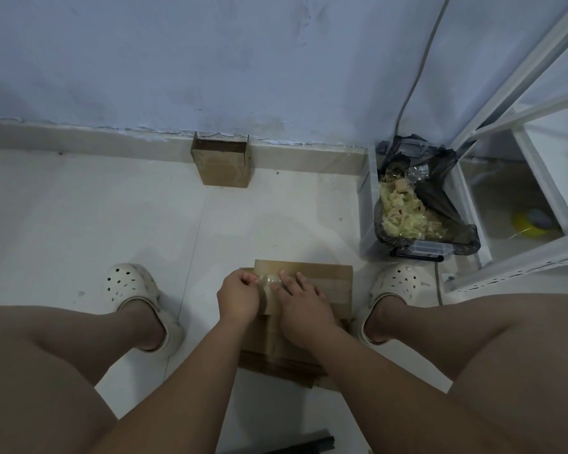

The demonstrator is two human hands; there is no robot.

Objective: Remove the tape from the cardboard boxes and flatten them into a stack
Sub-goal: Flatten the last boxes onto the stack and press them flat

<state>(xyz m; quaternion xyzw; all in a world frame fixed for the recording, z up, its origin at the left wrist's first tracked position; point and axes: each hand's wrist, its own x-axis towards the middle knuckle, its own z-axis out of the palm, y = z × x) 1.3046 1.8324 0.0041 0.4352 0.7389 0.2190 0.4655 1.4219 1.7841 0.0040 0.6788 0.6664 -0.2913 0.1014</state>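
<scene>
Cardboard box point(328, 280), lying flat on the floor point(79, 208) at lower centre, is pinned by the flat-fingered right hand point(304, 306) so the left hand point(238, 298) can pinch and peel its clear tape point(269, 283).

Down on the floor point(79, 208) the left hand point(238, 298) pinches clear tape point(271, 283) on the flattened cardboard point(328, 280), the right hand point(300, 303) pressing flat just beside it, an open box point(222, 165) standing against the far wall point(177, 60).
</scene>
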